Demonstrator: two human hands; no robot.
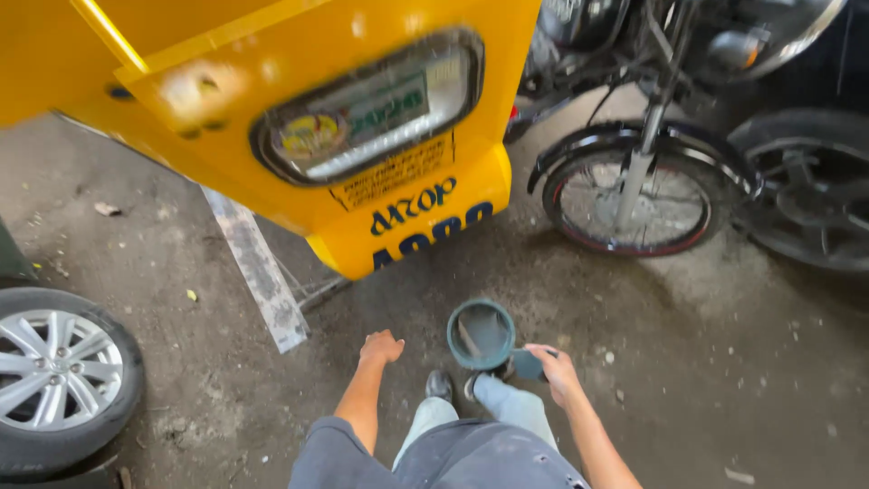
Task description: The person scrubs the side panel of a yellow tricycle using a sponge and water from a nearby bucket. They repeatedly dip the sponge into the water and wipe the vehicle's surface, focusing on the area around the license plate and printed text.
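Observation:
My right hand point(554, 369) grips the handle of a teal plastic dipper point(481, 333) held low in front of my legs, its bowl grey inside with a streak of residue. My left hand point(381, 346) hangs beside it as a loose fist, holding nothing. Both hands hover above a stained concrete floor point(706, 353). Just ahead of them stands the lower corner of a yellow vehicle body panel point(299, 54) with an oval lamp point(371, 109) and blue lettering. My shoes point(440, 385) and grey trousers show below the dipper.
A motorcycle front wheel point(629, 195) with chrome fork stands at the upper right, a second dark tyre point(810, 195) beside it. A car wheel with silver rim point(54, 371) sits at the lower left. A pale plank point(258, 267) lies under the yellow panel.

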